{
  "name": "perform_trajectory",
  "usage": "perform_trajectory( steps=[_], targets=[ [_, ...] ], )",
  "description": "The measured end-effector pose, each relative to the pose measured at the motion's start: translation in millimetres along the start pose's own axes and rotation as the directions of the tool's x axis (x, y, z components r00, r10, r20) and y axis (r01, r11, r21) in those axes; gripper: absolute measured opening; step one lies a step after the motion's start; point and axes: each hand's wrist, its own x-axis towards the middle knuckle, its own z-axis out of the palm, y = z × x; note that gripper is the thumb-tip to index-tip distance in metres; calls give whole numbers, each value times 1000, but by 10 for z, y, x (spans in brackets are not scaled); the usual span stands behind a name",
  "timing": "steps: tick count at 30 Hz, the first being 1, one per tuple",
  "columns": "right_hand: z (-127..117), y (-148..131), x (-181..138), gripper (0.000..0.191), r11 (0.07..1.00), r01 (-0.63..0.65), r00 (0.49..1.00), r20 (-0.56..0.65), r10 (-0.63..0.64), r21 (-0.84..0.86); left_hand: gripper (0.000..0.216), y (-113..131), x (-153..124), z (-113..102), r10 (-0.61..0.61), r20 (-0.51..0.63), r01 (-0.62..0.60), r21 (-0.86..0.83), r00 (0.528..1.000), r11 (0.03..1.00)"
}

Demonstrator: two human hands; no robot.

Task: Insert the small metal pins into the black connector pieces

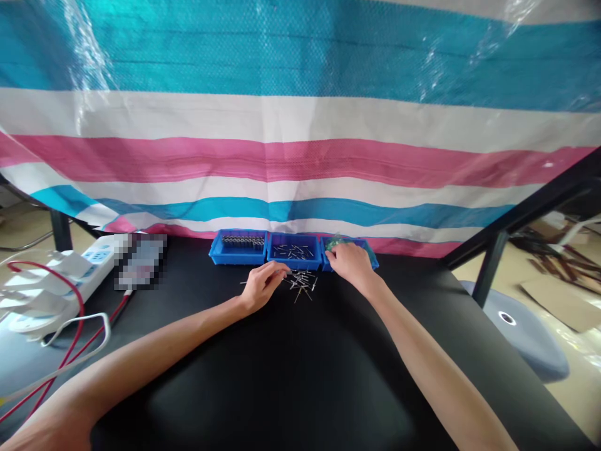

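My left hand (263,285) is pinched, thumb against fingertips, at the near edge of the middle blue bin (272,255). A small metal piece (288,272) shows at its fingertips. Just right of those fingers, a loose pile of thin metal pins (301,283), rivet-like in shape, lies on the black tabletop. My right hand (351,262) reaches over the front wall of the right blue bin (374,259), its fingers curled down at the green contents (335,240). What those fingers grip is hidden. More thin metal pins (293,252) are scattered inside the middle bin.
The left blue bin (220,255) holds small metal parts in rows. A white power strip (101,254) with plugs, red and white cables and a blurred-out device (141,262) lie at the left. Striped plastic sheeting (300,163) hangs behind the bins. A grey stool (526,332) stands at right.
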Motion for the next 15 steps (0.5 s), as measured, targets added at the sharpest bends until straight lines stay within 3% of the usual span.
perform_trajectory(
  steps=[3,5,7,9,12,15],
  targets=[
    [-168,-67,-80,35,998,-19,993,-113,25,52,19,38,40,-21,17,-12,-16,36,1000,999],
    [-245,-137,-168,33,981,127,989,-98,-114,144,20,89,121,-93,32,27,-35,114,999,993],
    [-240,-203,-274,27,928,285,956,-8,-292,240,21,140,218,-232,15,124,-46,251,992,967],
    [-142,-246,-387,24,908,331,933,55,-356,257,22,160,282,-425,-77,205,-22,444,976,896],
    [95,-264,-531,52,927,310,931,132,-341,210,35,110,234,-712,-287,276,8,708,917,707],
    [284,-276,-607,70,950,267,939,178,-295,164,50,24,70,-836,-435,313,-3,814,844,580]
  ],
)
